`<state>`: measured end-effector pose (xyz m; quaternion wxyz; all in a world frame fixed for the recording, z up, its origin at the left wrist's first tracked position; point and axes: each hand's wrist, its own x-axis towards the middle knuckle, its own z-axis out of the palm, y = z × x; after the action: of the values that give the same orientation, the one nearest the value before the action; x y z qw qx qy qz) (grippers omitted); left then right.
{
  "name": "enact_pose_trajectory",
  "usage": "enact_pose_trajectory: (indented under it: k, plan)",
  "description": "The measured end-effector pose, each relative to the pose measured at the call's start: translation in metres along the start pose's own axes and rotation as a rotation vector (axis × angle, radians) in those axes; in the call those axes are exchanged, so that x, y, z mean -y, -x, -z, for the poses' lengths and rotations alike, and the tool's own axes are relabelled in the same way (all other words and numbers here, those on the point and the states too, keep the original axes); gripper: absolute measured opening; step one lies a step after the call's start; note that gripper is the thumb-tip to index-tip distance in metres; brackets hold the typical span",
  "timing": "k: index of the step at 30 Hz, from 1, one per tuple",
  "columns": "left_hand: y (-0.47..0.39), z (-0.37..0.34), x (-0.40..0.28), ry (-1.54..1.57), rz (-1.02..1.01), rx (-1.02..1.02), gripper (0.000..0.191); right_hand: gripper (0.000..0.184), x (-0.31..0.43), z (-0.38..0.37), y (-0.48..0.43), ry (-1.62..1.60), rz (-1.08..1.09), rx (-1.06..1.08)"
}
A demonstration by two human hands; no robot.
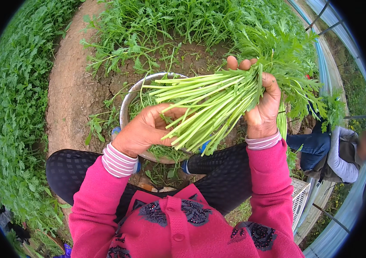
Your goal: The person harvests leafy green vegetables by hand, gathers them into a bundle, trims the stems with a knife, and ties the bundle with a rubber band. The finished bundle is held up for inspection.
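Observation:
A thick bunch of leafy greens (pixel 215 103) with long pale-green stems lies slantwise above a round metal basin (pixel 125 111). Around its leafy upper part my right hand (pixel 265 100) is closed, the fingertips showing on the far side. My left hand (pixel 152 127) is at the lower left of the stems, thumb and fingers around some of the cut ends; part of its fingers is hidden behind the stems. Loose green trimmings (pixel 167 153) lie inside the basin, between my legs.
Dense rows of the same leafy plants (pixel 12 113) grow at the left and ahead. A bare soil path (pixel 70 80) runs between them. At the right, a white plastic crate (pixel 300 200) stands near my elbow, and a co-worker (pixel 331 151) sits by plastic sheeting (pixel 325 71), holding greens.

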<state>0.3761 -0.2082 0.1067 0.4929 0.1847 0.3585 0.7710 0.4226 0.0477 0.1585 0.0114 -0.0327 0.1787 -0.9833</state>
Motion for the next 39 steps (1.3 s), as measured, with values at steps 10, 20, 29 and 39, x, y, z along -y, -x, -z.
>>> enact_pose_trajectory:
  k: [10,20,29,39]
  plan:
    - [-0.005,0.007,0.022,0.194,-0.040,-0.184,0.033,0.041,-0.005,0.000,-0.003,0.029,0.029,-0.120]
    - [0.003,0.015,0.008,0.130,-0.086,-0.169,0.030,0.037,0.017,0.006,-0.009,0.050,0.174,-0.333]
    - [-0.004,-0.003,0.009,-0.114,-0.207,-0.348,0.025,0.039,0.013,0.005,-0.004,0.025,0.122,-0.107]
    - [0.000,-0.008,0.017,0.421,-0.120,-0.188,0.040,0.032,0.005,-0.004,-0.002,0.186,0.207,0.078]
